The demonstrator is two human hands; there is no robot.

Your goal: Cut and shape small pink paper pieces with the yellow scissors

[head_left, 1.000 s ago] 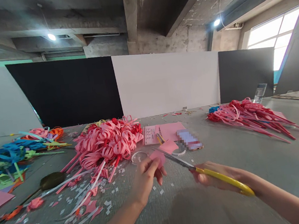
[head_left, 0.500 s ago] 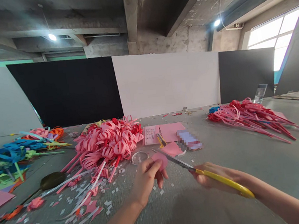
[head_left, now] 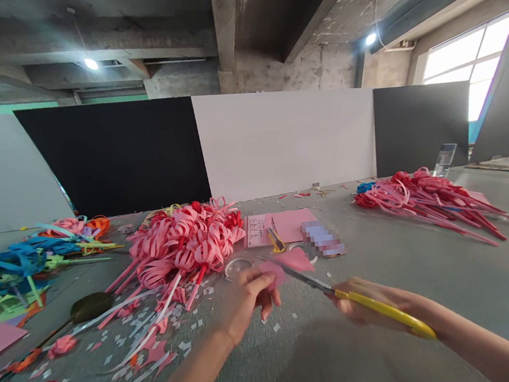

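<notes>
My left hand (head_left: 250,292) pinches a small piece of pink paper (head_left: 273,273) between thumb and fingers. My right hand (head_left: 359,298) is wrapped around the yellow handles of a pair of scissors (head_left: 380,306). The blades point up and left, their tips at the edge of the held paper; whether they touch it I cannot tell. Just beyond the blades lies another pink paper piece (head_left: 297,260). Behind it are a yellow utility knife (head_left: 277,242) and a ring-like roll, partly hidden. A clear roll of tape (head_left: 238,269) rests beyond my left hand.
A heap of pink paper-strip flowers (head_left: 187,241) lies left of centre, white scraps (head_left: 145,323) before it. Further left are blue paper flowers (head_left: 19,264). Pink sheets (head_left: 295,223) and a phone (head_left: 324,238) sit ahead. More pink flowers (head_left: 421,199) and a clear container (head_left: 444,160) are right.
My left hand has shifted slightly left, and the pink paper in it has turned. More of the loose pink piece behind the blades shows. The scissors have hardly moved.
</notes>
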